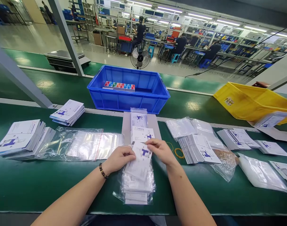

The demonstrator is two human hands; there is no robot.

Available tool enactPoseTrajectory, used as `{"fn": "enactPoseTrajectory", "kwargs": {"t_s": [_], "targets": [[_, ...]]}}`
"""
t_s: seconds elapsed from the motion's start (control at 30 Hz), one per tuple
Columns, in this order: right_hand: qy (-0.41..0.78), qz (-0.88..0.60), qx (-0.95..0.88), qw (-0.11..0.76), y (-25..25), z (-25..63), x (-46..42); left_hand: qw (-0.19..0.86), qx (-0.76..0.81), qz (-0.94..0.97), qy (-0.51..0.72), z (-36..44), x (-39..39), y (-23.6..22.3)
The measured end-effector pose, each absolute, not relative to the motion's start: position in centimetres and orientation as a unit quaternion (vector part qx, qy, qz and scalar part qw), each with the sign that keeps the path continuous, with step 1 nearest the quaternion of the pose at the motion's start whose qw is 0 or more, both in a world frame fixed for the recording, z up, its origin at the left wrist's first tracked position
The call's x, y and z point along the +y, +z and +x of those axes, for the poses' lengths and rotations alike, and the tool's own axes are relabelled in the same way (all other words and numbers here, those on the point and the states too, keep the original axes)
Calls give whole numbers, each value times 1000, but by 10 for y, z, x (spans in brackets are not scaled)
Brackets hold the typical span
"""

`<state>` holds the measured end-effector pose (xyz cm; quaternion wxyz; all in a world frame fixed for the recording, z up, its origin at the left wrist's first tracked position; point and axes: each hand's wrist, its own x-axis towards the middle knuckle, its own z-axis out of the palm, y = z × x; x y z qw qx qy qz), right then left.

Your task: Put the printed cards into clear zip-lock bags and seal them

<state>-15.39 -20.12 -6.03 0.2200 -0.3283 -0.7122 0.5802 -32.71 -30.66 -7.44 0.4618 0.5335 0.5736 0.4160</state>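
My left hand (121,159), with a beaded bracelet at its wrist, pinches the left edge of a white booklet (141,160) printed with a purple figure. On the booklet's upper right corner, the thumb and fingers of my right hand (161,151) are closed. Beneath it lie clear plastic bags (138,185) with more printed papers in or under them; which, I cannot tell. Just beyond my hands another white booklet (142,133) rests, and past that a bagged booklet (138,119) lies on a strip of grey cardboard (155,124).
A blue bin (128,102) stands ahead, with colourful printed boxes inside. Booklet stacks (18,136) and clear zip bags (87,146) lie left. To the right are a booklet stack (197,149), yellow rubber bands (178,153), more bags (261,172) and a yellow bin (249,100).
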Motion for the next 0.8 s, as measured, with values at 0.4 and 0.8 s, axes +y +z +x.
{"fn": "enactPoseTrajectory", "kwargs": {"t_s": [0.4,0.8], "targets": [[642,-279,-701,134,-63,-159,-214,580,563,332,487,-322,-306,-77],[551,-319,-751,174,-67,-171,-223,495,601,415,471,-316,-307,-76]]}}
